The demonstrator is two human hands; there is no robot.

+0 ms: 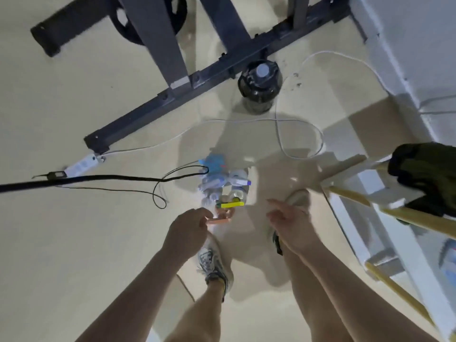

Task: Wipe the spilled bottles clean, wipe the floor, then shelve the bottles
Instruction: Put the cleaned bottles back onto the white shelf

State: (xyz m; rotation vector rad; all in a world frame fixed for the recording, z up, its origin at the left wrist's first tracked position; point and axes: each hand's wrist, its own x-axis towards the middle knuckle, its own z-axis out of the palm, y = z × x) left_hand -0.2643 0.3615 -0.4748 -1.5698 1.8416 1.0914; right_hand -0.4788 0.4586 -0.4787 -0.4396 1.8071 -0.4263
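Several clear plastic bottles lie clustered on the beige floor, with blue, yellow and orange labels. A blue cloth sits at the far side of the cluster. My left hand hangs just left of the nearest bottle with the orange label, fingers loosely curled and close to it; contact is unclear. My right hand hovers to the right of the bottles, fingers relaxed, holding nothing. The picture is blurred by motion.
A dark metal frame crosses the floor beyond the bottles, with a dark jug beside it. White and black cables and a power strip lie around. A white shelf unit with wooden rails stands at the right. My shoes are below.
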